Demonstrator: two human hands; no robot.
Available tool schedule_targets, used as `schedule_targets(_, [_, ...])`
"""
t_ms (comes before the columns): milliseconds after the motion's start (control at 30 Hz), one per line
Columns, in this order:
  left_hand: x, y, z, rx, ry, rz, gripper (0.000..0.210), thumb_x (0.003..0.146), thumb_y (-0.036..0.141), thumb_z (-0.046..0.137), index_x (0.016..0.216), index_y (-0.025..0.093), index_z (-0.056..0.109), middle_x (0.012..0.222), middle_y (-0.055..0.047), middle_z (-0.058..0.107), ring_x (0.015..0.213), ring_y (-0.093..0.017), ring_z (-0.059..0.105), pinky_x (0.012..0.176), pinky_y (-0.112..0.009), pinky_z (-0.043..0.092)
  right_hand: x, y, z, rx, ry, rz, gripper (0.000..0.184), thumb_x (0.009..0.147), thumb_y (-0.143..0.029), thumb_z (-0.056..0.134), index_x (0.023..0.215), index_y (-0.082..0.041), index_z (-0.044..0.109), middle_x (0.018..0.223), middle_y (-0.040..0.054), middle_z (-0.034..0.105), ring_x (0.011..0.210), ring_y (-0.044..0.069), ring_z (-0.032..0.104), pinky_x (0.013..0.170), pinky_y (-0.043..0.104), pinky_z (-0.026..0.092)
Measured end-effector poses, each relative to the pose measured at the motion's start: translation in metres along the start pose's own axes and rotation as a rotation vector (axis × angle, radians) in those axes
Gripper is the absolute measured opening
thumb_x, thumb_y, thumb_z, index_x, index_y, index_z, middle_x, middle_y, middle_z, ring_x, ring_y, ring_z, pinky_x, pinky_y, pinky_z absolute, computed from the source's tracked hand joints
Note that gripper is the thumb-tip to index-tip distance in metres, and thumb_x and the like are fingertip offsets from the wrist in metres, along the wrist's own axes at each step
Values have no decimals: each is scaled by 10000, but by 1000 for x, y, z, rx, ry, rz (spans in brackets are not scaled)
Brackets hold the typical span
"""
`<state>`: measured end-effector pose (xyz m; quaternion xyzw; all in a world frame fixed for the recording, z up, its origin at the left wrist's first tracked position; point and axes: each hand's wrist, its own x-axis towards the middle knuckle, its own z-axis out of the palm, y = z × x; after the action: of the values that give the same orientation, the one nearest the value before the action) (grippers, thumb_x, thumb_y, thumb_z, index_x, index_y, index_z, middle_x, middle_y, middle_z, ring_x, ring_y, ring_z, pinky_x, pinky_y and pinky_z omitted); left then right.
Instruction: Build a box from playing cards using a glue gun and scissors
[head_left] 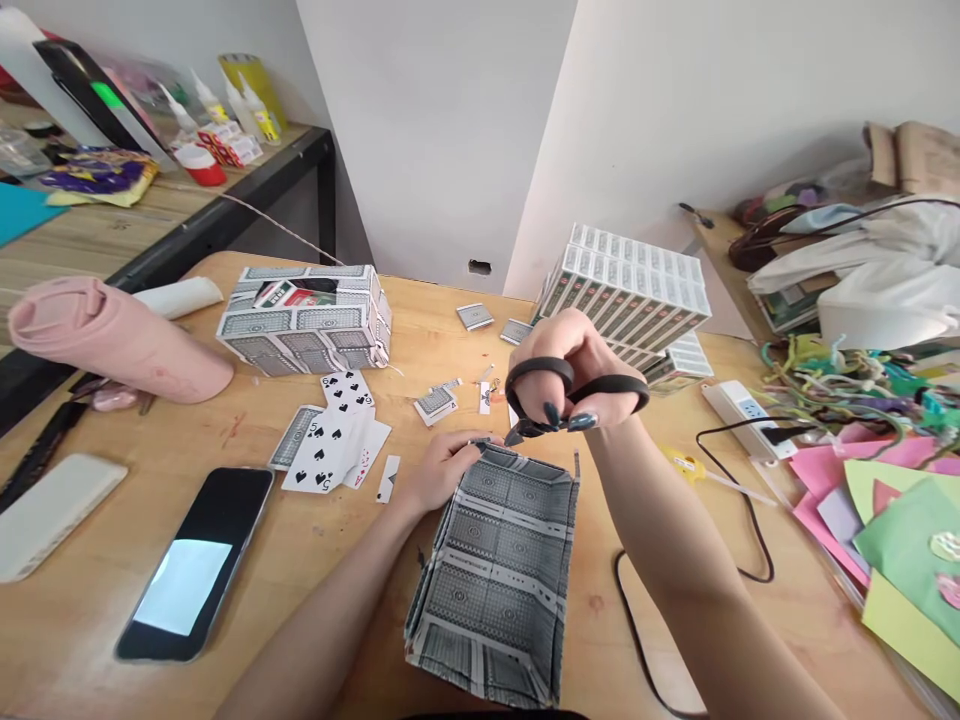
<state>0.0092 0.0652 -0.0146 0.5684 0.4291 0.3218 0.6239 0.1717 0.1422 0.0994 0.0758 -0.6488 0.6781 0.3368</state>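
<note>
A pair of black-handled scissors [541, 380] is in my right hand [581, 350], thumb and fingers through the loops. Their short blades point left and down, at the far edge of an open box made of playing cards [499, 540]. The box lies with its hollow side up, showing grey patterned card backs. My left hand [442, 468] grips its far left corner between thumb and fingers. Whether the blades touch the card edge I cannot tell. Cut card pieces [436, 402] lie just beyond, and loose playing cards [322, 450] are spread to the left.
A finished-looking card tissue box [304, 335] stands at the back left, near a pink tumbler [127, 340]. A phone [199, 565] lies front left. Stacked card packs [630, 290] stand at the back right. A yellow glue gun [684, 464], black cable and coloured papers [907, 550] lie right.
</note>
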Motion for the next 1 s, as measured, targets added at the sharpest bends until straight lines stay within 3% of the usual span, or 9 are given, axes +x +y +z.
schedule_targets(200, [1, 1, 0, 24, 11, 5, 315, 812, 240, 450, 987, 151, 697, 1031, -47, 689, 935, -194, 612, 877, -309, 444, 0, -3, 2, -38, 25, 9, 266, 651, -339, 694, 614, -146, 516, 469, -55, 468, 419, 24, 384, 427, 168, 355])
schedule_targets(333, [1, -1, 0, 17, 16, 15, 317, 814, 263, 456, 992, 158, 696, 1024, -47, 691, 972, -204, 605, 867, -304, 448, 1, -7, 3, -89, -76, 80, 301, 696, -418, 645, 648, -156, 506, 463, -59, 442, 416, 29, 366, 435, 177, 365])
schedule_targets(500, [1, 1, 0, 16, 17, 7, 319, 806, 267, 460, 982, 141, 693, 1039, -60, 686, 991, -215, 601, 861, -308, 447, 4, -3, 4, 44, -81, -11, 227, 676, -313, 679, 670, -148, 523, 483, -64, 456, 436, 25, 378, 452, 164, 357])
schedule_targets(567, [1, 3, 1, 14, 17, 10, 314, 805, 260, 458, 969, 135, 694, 1034, -64, 686, 1000, -214, 597, 864, -303, 442, 3, -3, 5, 48, -52, 6, 225, 671, -304, 681, 651, -149, 519, 475, -66, 450, 430, 23, 368, 446, 167, 348])
schedule_targets(667, [1, 5, 1, 10, 0, 20, 313, 807, 244, 441, 958, 132, 692, 1026, -64, 684, 994, -208, 592, 854, -296, 439, 3, -8, 5, 16, -111, 79, 244, 685, -333, 669, 651, -153, 509, 475, -61, 444, 441, 28, 384, 457, 174, 355])
schedule_targets(800, [1, 7, 1, 27, 2, 31, 280, 789, 223, 431, 841, 145, 694, 882, -42, 693, 875, -188, 598, 822, -292, 443, 2, -12, 5, -143, -170, 143, 311, 716, -441, 611, 653, -157, 502, 473, -52, 439, 424, 33, 381, 435, 180, 357])
schedule_targets(1000, [1, 10, 2, 25, 9, 42, 267, 781, 235, 436, 586, 169, 607, 592, 4, 589, 693, -157, 558, 782, -286, 444, -4, 3, 10, -131, -56, 115, 379, 681, -521, 605, 631, -166, 484, 460, -57, 412, 421, 34, 348, 431, 194, 332])
